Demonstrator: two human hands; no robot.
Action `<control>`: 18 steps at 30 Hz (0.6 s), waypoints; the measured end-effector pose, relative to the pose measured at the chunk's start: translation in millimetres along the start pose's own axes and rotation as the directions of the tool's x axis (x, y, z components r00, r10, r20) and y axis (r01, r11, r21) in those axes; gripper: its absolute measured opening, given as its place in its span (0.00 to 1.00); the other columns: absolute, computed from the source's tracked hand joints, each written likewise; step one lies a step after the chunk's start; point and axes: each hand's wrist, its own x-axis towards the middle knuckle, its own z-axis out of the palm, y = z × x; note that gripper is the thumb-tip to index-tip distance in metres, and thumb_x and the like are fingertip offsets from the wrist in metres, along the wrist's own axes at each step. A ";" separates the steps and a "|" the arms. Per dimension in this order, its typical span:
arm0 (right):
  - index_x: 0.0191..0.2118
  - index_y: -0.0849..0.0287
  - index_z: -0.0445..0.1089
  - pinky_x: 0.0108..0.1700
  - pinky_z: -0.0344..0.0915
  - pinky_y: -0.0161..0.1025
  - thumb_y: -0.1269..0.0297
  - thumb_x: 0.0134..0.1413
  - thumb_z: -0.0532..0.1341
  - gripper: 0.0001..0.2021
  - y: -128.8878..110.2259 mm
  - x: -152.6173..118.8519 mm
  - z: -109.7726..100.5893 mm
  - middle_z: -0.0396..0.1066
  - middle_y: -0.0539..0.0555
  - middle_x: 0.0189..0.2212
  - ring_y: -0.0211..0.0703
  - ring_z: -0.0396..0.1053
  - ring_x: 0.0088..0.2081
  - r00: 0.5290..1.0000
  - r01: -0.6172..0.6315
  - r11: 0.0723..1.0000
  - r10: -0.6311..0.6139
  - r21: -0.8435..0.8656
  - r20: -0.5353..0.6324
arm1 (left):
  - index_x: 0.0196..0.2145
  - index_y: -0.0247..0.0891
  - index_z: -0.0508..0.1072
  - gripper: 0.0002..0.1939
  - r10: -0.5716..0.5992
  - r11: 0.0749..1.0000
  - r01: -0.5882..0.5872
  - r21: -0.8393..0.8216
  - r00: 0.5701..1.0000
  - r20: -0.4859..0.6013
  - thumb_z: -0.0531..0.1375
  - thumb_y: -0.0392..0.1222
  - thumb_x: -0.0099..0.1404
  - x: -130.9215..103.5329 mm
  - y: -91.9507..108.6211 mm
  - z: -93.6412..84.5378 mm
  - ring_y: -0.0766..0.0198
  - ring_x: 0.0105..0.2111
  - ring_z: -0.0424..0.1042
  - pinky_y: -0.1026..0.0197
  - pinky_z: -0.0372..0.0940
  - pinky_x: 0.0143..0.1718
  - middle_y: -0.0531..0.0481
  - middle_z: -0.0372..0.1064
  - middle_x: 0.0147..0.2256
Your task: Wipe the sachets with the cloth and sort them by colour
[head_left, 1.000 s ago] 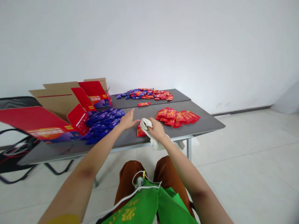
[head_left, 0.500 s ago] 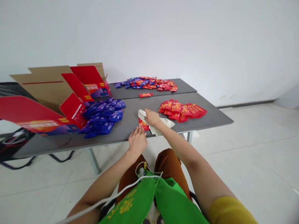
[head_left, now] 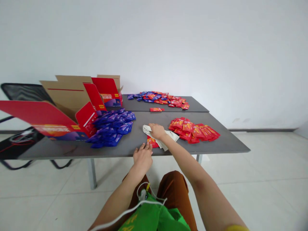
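Observation:
A red sachet (head_left: pixel 152 141) lies flat near the front edge of the grey table (head_left: pixel 141 120), partly covered by a cream cloth (head_left: pixel 171 136). My right hand (head_left: pixel 157 131) is closed on the bunched cloth and presses it over the sachet. With fingers stretched out, my left hand (head_left: pixel 142 156) rests at the table edge, its fingertips on the sachet's near left corner. To the right of the cloth lies a pile of red sachets (head_left: pixel 193 130). Left of my hands is a heap of blue sachets (head_left: pixel 113 126).
Open red cardboard boxes (head_left: pixel 86 120) stand at the left of the table. Farther back lies a mixed heap of blue and red sachets (head_left: pixel 161 98), with a single red sachet (head_left: pixel 157 109) in front of it. A white cable (head_left: pixel 127 211) runs over my lap.
The view has tilted and shifted, so the table sits lower in the picture. Both hands stay at the sachet, and my right hand keeps hold of the cloth.

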 end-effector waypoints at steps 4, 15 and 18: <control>0.48 0.56 0.63 0.48 0.62 0.39 0.70 0.53 0.56 0.15 -3.1 -21.0 4.0 0.70 0.56 0.47 0.46 0.66 0.48 0.996 0.091 0.996 -0.091 0.025 -0.008 | 0.61 0.43 0.62 0.25 0.000 1.000 0.000 -0.002 0.999 -0.041 0.46 0.35 0.68 -1.8 -0.1 -1.1 0.56 0.63 0.53 0.46 0.57 0.57 0.48 0.54 0.64; 0.48 0.56 0.65 0.45 0.63 0.40 0.68 0.58 0.54 0.13 -4.5 -4.5 -4.8 0.71 0.57 0.46 0.47 0.69 0.46 0.986 -0.164 0.985 0.165 0.045 -0.018 | 0.42 0.29 0.77 0.20 -0.096 0.994 0.085 -0.066 0.975 -0.199 0.50 0.44 0.67 12.0 10.5 -3.1 0.47 0.46 0.71 0.49 0.62 0.47 0.29 0.74 0.41; 0.49 0.55 0.65 0.45 0.63 0.39 0.68 0.57 0.54 0.14 2.7 -9.0 -14.1 0.71 0.57 0.47 0.47 0.69 0.46 0.973 -0.215 0.974 0.220 0.077 -0.068 | 0.35 0.28 0.78 0.26 -0.181 0.983 0.163 -0.090 0.947 -0.265 0.51 0.55 0.66 20.5 18.8 -6.2 0.46 0.39 0.73 0.50 0.63 0.41 0.30 0.73 0.33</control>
